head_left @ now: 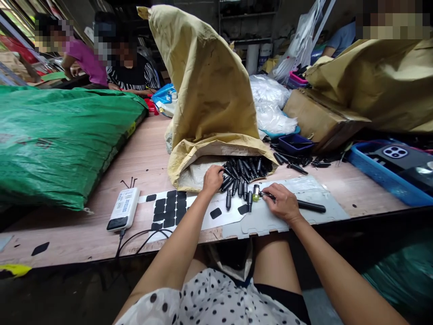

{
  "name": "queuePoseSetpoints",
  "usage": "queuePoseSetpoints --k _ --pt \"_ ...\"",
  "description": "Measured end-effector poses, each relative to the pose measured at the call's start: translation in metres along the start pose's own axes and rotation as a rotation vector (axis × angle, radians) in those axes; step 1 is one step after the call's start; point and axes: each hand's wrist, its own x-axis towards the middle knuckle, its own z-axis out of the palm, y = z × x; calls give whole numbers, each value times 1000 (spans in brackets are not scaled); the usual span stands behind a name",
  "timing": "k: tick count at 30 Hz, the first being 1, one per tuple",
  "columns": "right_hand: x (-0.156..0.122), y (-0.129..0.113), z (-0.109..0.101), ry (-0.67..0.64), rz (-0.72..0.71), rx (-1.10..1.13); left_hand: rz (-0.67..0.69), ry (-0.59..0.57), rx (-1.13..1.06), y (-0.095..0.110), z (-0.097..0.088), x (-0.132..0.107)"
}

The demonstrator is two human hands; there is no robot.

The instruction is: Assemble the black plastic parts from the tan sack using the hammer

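A heap of black tube-shaped parts (pixel 246 168) spills from the mouth of a tan woven sack (pixel 206 90). At the heap's left edge, my left hand (pixel 213 179) has its fingers closed on one of these parts, which is mostly hidden. My right hand (pixel 281 201) grips a small hammer (pixel 311 206) by its black handle. The hammer head, silver and yellow-green, points left, beside a black part standing upright (pixel 249 201). Another upright part (pixel 228 200) is a little farther left. Beneath them lies a grey-white board (pixel 270 223).
Left of my arm are a sheet of black stickers (pixel 170 207) and a white power bank (pixel 124 210) with a cable. A green sack (pixel 64 144) fills the left side. At right are a cardboard box (pixel 320 119) and a blue tray (pixel 382 176) holding a phone. Other people sit across the table.
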Motion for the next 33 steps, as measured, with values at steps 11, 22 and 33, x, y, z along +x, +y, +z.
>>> queuePoseSetpoints --k 11,22,33 --pt "0 -1 0 -3 10 -26 36 26 45 29 -31 -94" --pt "0 1 2 70 -36 -54 55 -132 54 10 -36 -134" --pt "15 -51 -36 198 -118 179 99 -141 -86 -2 -30 -140"
